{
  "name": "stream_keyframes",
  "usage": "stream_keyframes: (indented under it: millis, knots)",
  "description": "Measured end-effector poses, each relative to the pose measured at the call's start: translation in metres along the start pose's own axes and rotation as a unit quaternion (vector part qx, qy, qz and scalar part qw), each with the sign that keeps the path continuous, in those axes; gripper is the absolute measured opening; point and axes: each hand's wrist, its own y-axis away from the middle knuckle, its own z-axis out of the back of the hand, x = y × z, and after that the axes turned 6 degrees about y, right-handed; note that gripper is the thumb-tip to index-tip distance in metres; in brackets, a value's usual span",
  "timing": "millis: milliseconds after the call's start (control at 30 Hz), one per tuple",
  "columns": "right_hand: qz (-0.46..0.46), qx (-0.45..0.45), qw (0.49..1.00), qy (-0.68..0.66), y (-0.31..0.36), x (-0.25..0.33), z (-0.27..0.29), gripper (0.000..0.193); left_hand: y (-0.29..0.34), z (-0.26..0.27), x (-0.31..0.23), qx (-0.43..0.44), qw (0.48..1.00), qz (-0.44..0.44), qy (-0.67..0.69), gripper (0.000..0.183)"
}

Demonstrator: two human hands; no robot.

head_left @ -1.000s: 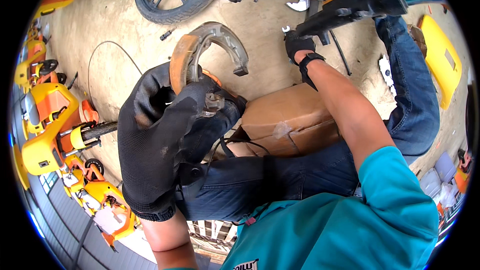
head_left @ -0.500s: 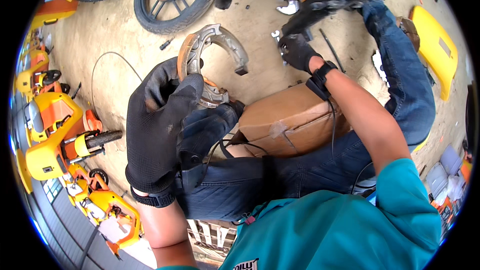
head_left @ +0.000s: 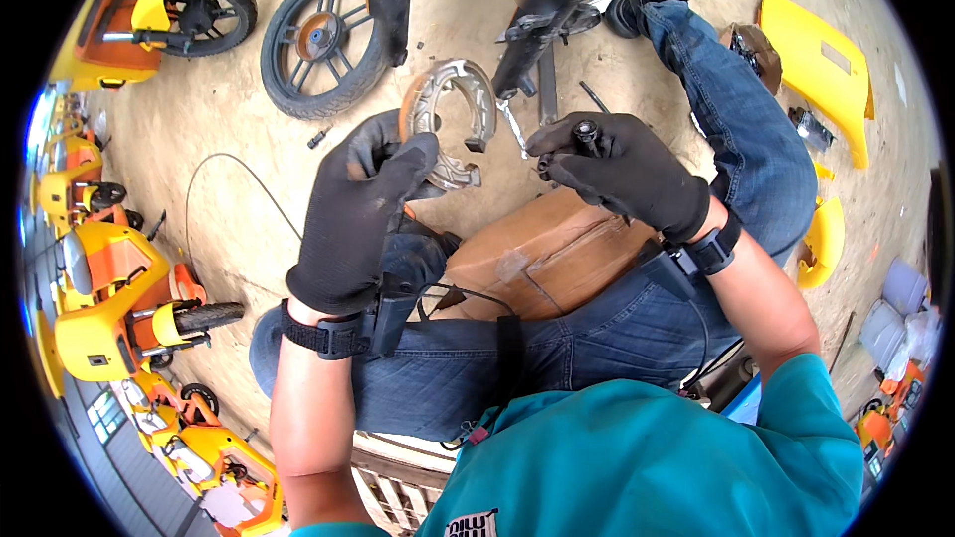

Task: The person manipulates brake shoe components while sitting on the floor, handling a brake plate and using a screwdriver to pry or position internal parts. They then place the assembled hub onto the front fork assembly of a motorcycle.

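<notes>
My left hand (head_left: pixel 348 214), in a black glove, grips a pair of curved metal brake shoes (head_left: pixel 426 99) between thumb and fingers. Together the shoes form an open ring, held upright above my lap. Level with them on the right, my gloved right hand (head_left: pixel 642 174) is closed around a small dark metal piece with a round end (head_left: pixel 587 133). Its exact kind is not clear, and most of it lies inside the fingers. A silver spanner (head_left: pixel 514 129) shows on the floor between the two hands.
A brown cardboard box (head_left: pixel 552 254) lies between my legs. Beyond my hands are a spoked wheel with tyre (head_left: pixel 350 89) and a dark fork leg (head_left: pixel 532 50). A yellow panel (head_left: pixel 811 70) rests at right; several yellow scooters (head_left: pixel 104 303) line the left side.
My right hand has come back from the floor tools toward my body, now with a dark metal piece. My left hand has shifted right with the brake shoes. The view has turned.
</notes>
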Motion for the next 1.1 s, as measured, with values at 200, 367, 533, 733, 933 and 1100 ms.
stream_keyframes:
  millis: [200,367,533,733,933,1100]
  knots:
    - [0.058,-0.019,0.998,0.004,0.0,-0.014,-0.007,0.02,-0.006,-0.013,0.006,0.04,0.996,0.033,-0.067,0.028]
    - [0.149,-0.058,0.985,0.057,-0.003,-0.022,-0.015,0.02,-0.011,-0.016,0.015,0.073,0.991,0.011,-0.109,0.031]
    - [0.121,-0.046,0.988,0.087,-0.003,-0.023,-0.016,0.021,-0.01,-0.019,0.007,0.084,0.987,0.048,-0.129,0.032]
    - [0.113,-0.051,0.988,0.087,-0.001,-0.022,-0.018,0.021,-0.009,-0.022,0.011,0.08,0.989,0.005,-0.12,0.025]
    - [0.136,-0.057,0.985,0.092,-0.001,-0.025,-0.018,0.022,-0.008,-0.022,0.013,0.079,0.991,-0.007,-0.109,0.026]
    - [0.138,-0.062,0.986,0.073,-0.001,-0.028,-0.019,0.023,-0.008,-0.02,0.01,0.094,0.988,0.005,-0.125,0.032]
